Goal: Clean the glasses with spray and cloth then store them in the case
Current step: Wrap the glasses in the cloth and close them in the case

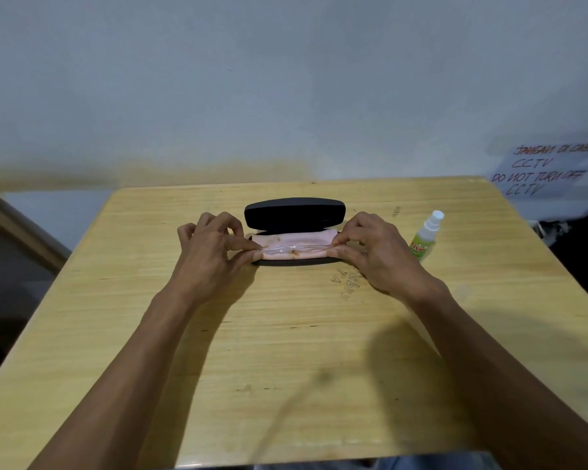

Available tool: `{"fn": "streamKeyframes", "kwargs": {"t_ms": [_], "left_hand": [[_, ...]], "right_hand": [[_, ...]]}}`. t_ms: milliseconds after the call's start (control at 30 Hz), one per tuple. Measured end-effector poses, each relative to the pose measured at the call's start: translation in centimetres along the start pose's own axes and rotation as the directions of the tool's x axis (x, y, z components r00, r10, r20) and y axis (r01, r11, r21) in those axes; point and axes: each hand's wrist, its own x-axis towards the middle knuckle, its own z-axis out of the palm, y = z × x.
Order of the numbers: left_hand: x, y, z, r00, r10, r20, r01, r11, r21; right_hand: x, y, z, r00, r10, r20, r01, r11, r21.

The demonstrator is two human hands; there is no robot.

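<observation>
I see the case lying open on the table, its black lid raised at the far side. A pink cloth lies in the lower half of the case. The glasses, clear-framed and hard to make out, rest on top of the cloth inside the case. My left hand is at the left end of the case, thumb and forefinger pinched on the left end of the glasses and cloth. My right hand is at the right end of the case, fingertips pinched on the right end in the same manner. The spray bottle stands upright on the table, near the right of the case, untouched.
</observation>
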Motion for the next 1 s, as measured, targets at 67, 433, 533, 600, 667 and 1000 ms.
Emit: {"fn": "streamKeyframes", "kwargs": {"t_ms": [67, 433, 533, 600, 667, 1000], "left_hand": [[0.0, 0.0, 0.0, 1.000, -0.020, 0.005, 0.020, 1.000, -0.014], [0.6, 0.5, -0.4, 0.970, -0.192, 0.146, 0.206, 0.975, -0.086], [0.5, 0.4, -0.2, 0.971, -0.197, 0.136, 0.208, 0.975, -0.076], [0.4, 0.3, -0.1, 0.969, -0.211, 0.129, 0.223, 0.971, -0.090], [0.3, 0.5, 0.0, 0.969, -0.220, 0.115, 0.232, 0.967, -0.103], [-0.9, 1.5, -0.8, 0.970, -0.241, -0.004, 0.230, 0.930, -0.286]], "right_hand": [[0.1, -0.1, -0.1, 1.000, 0.006, 0.000, -0.006, 1.000, -0.008], [-0.4, -0.9, -0.7, 0.991, 0.116, 0.071, -0.114, 0.993, -0.036], [-0.6, -0.8, -0.6, 0.988, 0.139, 0.060, -0.137, 0.990, -0.044], [-0.6, -0.8, -0.5, 0.987, 0.153, 0.052, -0.151, 0.988, -0.040], [-0.7, -0.9, -0.3, 0.987, 0.157, 0.035, -0.156, 0.987, -0.030], [-1.8, -1.8, -0.7, 0.943, 0.286, -0.172, -0.262, 0.954, 0.146]]}}
